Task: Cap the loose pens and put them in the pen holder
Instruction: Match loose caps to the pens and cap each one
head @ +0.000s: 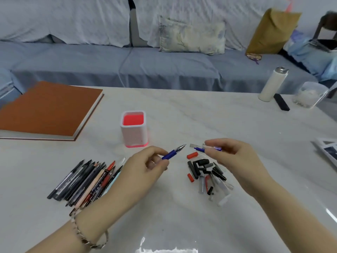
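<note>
Blue pen uncapped, pinched in left hand, tip toward clear cap pinched in right hand, small gap between, loose pens left, caps pile right, pen holder beyond on marble table.

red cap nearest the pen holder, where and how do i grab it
Probably pinch the red cap across its middle, coming down from above. It lies flat on the table, long axis roughly left to right, so its two long sides are exposed. The black caps sit just nearer you, so keep the fingers close together.
</note>
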The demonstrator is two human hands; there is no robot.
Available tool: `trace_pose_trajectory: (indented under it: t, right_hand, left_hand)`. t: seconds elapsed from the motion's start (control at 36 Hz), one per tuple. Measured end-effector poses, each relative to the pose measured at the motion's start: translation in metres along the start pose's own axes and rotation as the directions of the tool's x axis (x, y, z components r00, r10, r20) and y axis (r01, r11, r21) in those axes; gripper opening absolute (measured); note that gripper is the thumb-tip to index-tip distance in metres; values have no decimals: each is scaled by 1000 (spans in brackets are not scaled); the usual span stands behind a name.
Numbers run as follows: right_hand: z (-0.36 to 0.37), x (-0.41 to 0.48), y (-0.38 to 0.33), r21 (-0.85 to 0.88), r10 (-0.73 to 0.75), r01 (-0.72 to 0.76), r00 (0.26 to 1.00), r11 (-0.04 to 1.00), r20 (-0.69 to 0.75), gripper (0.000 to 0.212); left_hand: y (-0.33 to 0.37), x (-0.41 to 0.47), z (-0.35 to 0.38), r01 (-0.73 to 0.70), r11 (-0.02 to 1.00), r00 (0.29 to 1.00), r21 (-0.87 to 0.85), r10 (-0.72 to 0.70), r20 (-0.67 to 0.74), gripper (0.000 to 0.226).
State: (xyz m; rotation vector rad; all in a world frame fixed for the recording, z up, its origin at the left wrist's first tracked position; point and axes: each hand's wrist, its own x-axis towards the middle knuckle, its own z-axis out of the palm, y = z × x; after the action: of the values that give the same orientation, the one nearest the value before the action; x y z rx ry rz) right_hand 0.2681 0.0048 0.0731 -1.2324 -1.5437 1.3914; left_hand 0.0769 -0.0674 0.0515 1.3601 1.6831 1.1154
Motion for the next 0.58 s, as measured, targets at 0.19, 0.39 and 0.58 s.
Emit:
trace_pose_trajectory:
  t: [0.19, 0.39, 0.58]
  right_hand:
    - [8, -6, -3, 144, 57, -59, 998, 988, 24, 14]
    - [19, 6, 17, 244, 85, -65, 994, 968, -70, 21]
    - [38, 15, 25, 297, 98, -62, 989, 953, -107, 34]
  left_hand:
    - [4, -9, -2, 14, 997, 1000, -70, -14, -5, 17]
    - [-16, 7, 3, 60, 995, 998, -78, -60, -2, 25]
    - [-32, 12, 4, 84, 989, 996, -122, -83, 8, 20]
